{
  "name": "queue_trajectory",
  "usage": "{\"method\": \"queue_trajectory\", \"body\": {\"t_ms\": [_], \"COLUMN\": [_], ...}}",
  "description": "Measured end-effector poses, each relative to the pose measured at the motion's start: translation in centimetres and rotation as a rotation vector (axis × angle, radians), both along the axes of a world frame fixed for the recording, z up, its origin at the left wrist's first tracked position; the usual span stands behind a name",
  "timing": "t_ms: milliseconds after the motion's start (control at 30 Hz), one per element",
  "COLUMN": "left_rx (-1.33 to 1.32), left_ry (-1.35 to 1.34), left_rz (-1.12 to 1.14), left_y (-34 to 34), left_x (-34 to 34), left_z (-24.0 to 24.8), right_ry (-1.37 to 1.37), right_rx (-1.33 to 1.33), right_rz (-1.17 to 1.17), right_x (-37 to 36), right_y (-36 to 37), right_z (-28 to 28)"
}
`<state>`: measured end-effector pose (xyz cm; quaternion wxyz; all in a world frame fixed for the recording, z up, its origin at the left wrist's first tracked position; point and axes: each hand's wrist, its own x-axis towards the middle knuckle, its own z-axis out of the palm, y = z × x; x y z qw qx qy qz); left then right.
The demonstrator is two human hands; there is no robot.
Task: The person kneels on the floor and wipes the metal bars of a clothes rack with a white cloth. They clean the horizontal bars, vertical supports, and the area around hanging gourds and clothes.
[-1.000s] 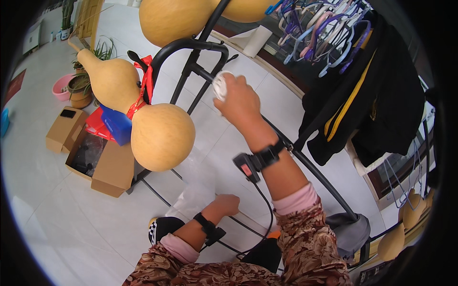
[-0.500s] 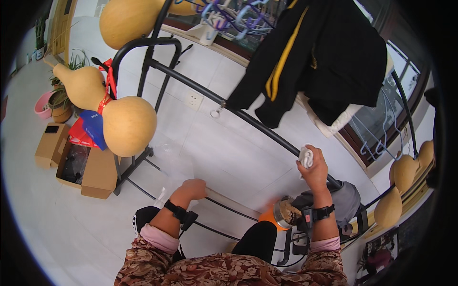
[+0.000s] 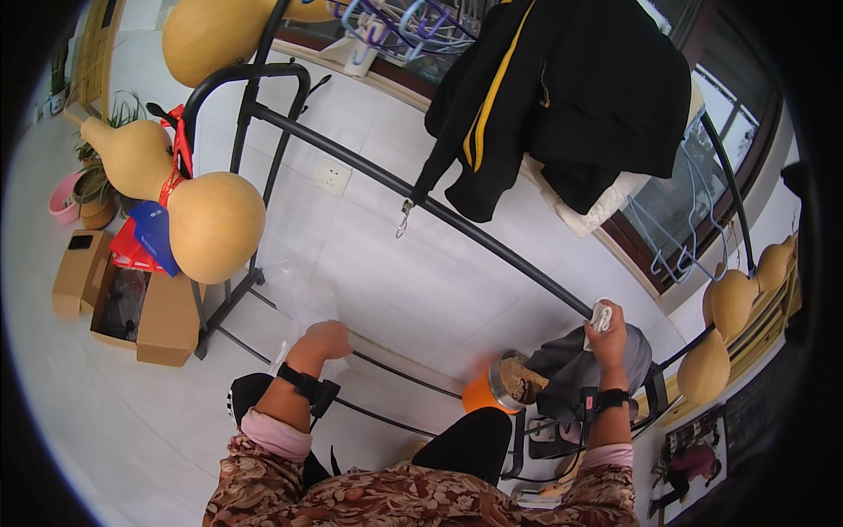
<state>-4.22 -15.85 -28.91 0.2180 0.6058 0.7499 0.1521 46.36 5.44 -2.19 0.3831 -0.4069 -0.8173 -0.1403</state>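
Observation:
My right hand [image 3: 609, 341] grips a folded white cloth [image 3: 600, 318] against the lower right part of the black rail [image 3: 492, 244] of a clothes rack. My left hand [image 3: 328, 338] is closed in a fist lower down at the left, above the rack's bottom bars. Its fingers face away, so what they hold, if anything, is hidden. Thin clear plastic film [image 3: 303, 294] shows beside that fist. A grey cloth [image 3: 634, 358] hangs just behind my right hand. From the rail's middle dangles a small metal clip [image 3: 405, 218].
Dark clothes [image 3: 606, 97] and hangers [image 3: 413, 31] hang at the top. A large gourd [image 3: 215, 227] with red ribbon is tied at the left, above an open cardboard box [image 3: 167, 321]. An orange container [image 3: 488, 393] with brown contents stands near my knee. More gourds [image 3: 705, 369] hang at right.
My right hand has slid the white cloth down and right along the rail. My left hand stays closed, slightly farther left in view. The whole view has shifted a little.

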Motion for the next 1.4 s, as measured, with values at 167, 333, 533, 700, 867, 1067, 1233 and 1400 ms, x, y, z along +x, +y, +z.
{"method": "queue_trajectory", "body": {"t_ms": [167, 333, 533, 700, 867, 1067, 1233, 1400], "left_rx": [-0.022, -0.032, -0.016, -0.051, -0.017, -0.004, -0.061, 0.018], "left_ry": [-0.006, -0.032, -0.045, -0.040, -0.042, -0.074, -0.034, -0.015], "left_rz": [-0.040, -0.025, 0.017, 0.013, -0.033, -0.044, -0.044, -0.031], "left_y": [1.2, 1.4, 0.7, 1.6, 2.9, 3.6, 3.2, 2.9], "left_x": [1.3, 1.5, 1.3, 1.3, 1.1, 0.6, -0.6, -0.9], "left_z": [0.3, 0.7, 1.4, 1.6, 1.5, 1.8, 1.3, 0.6], "right_ry": [0.021, -0.019, -0.107, -0.023, -0.222, -0.326, -0.321, -0.149], "right_rx": [0.012, 0.120, 0.153, 0.026, 0.081, -0.185, -0.147, -0.033], "right_rz": [-0.002, 0.074, 0.168, 0.270, 0.332, 0.391, 0.422, 0.529], "right_x": [-4.9, -16.3, -31.0, -43.7, -53.6, -55.2, -50.7, -39.7], "right_y": [-1.9, -4.5, -7.5, -8.9, -11.3, -11.5, -10.5, -7.7], "right_z": [0.1, -0.1, 0.8, 0.6, 2.5, 5.1, 4.3, 2.5]}}
